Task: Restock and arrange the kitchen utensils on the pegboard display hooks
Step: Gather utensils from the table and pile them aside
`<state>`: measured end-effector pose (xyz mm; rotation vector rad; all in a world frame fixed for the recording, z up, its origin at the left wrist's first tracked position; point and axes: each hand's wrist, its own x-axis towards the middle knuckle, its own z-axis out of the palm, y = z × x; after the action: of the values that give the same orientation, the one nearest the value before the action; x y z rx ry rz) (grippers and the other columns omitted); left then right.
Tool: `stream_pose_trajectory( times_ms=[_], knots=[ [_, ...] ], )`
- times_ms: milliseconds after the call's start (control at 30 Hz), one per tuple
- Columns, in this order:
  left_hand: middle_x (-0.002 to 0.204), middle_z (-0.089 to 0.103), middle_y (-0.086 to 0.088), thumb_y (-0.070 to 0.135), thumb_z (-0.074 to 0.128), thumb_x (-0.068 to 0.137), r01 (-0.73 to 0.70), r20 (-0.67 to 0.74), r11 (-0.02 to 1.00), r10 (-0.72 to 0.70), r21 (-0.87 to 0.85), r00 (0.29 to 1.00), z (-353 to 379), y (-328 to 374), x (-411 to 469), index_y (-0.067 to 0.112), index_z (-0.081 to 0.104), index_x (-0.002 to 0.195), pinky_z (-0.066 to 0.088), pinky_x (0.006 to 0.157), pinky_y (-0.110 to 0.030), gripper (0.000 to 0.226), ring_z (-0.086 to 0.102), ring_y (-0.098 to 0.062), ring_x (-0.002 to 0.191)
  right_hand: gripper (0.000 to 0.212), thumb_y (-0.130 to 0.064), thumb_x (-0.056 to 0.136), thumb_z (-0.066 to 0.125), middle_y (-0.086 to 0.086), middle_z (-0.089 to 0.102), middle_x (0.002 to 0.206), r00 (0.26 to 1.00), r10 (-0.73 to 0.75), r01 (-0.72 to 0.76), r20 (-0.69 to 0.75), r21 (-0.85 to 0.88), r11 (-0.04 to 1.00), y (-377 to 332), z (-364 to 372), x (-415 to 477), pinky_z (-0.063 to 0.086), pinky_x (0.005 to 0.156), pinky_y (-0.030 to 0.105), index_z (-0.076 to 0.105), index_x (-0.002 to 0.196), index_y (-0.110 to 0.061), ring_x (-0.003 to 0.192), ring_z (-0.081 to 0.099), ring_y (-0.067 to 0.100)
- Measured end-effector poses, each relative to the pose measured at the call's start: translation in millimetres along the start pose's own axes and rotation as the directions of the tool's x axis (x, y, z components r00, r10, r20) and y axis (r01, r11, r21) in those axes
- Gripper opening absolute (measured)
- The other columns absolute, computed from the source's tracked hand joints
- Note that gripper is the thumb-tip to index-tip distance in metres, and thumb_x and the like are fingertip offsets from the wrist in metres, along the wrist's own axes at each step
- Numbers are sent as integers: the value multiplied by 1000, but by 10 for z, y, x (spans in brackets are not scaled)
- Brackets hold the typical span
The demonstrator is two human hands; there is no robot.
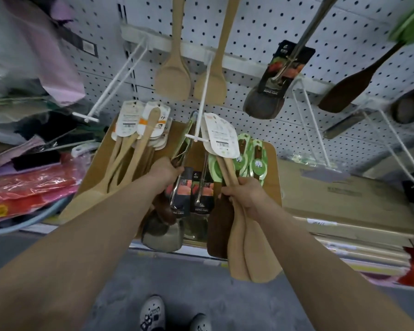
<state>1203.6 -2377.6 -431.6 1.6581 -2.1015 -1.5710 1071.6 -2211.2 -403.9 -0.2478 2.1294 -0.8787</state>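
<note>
One wide-angle camera, worn on the person's head, gave the only view. It looked forward and steeply down along both forearms, facing the pegboard (261, 25), whose rows of holes bent toward the frame's edges. The left hand (164, 174) and right hand (245, 194) sat close, near mid-frame, at the ends of outstretched arms. The floor (189, 283) and the person's shoes (152, 314) lay along the bottom edge, directly below the lens.

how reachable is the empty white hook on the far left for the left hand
Likely reachable: nothing hangs on the empty white hook or crosses the gap from the left hand. But that hand is busy gripping a metal utensil.
</note>
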Motion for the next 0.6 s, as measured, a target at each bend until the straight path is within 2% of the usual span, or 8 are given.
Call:
stream_pose_trajectory(
  times_ms=[100, 233, 333, 400, 500, 600],
  knots=[
    [108, 67, -19, 29, 68, 88, -9, -6, 1000, 9, 11, 1000, 72, 20, 196, 4, 64, 110, 51, 84, -40, 33, 63, -35, 100, 27, -13, 78, 80, 20, 73, 96, 1000, 16, -16, -13, 0, 1000, 55, -43, 93, 58, 86, 49, 69, 101, -4, 83, 69, 29],
    [107, 65, -25, 25, 66, 90, 19, 29, 999, -18, -27, 999, 145, 15, 372, 7, 61, 100, 53, 83, -46, 22, 63, -41, 100, 26, -12, 76, 79, 20, 74, 91, 1000, 7, -9, -24, -59, 998, 57, -37, 219, 58, 80, 45, 70, 97, 0, 71, 64, 23],
    [109, 65, -23, 22, 64, 91, 41, 19, 998, -40, -56, 999, 160, -17, 458, 6, 61, 103, 52, 86, -44, 20, 63, -39, 102, 22, -14, 79, 78, 11, 70, 76, 1000, -1, 0, -9, -120, 993, -26, 28, 303, 58, 64, 32, 68, 95, -3, 60, 62, 18],
    [112, 65, -19, 20, 62, 92, 27, 12, 998, -27, -53, 1000, 155, -28, 487, 6, 62, 107, 51, 88, -39, 20, 62, -35, 103, 21, -14, 80, 79, 9, 65, 69, 1000, 2, -1, 5, -127, 992, -80, 113, 384, 57, 60, 31, 66, 93, -3, 54, 58, 17],
    [117, 62, -17, 19, 57, 95, 17, -18, 1000, -17, 15, 1000, 162, -17, 469, 3, 58, 116, 44, 87, -34, 27, 57, -34, 109, 28, -18, 79, 80, 10, 66, 72, 1000, 11, -8, 13, -186, 983, -125, 247, 512, 59, 69, 38, 66, 97, -2, 56, 59, 18],
    [123, 58, -18, 22, 54, 96, 15, -91, 995, -6, 103, 996, 174, 7, 446, 1, 55, 120, 44, 88, -36, 32, 55, -35, 113, 32, -23, 82, 77, 8, 67, 80, 1000, 12, -4, 26, -291, 957, -165, 340, 574, 48, 54, 25, 64, 104, -4, 59, 58, 14]
  ],
)
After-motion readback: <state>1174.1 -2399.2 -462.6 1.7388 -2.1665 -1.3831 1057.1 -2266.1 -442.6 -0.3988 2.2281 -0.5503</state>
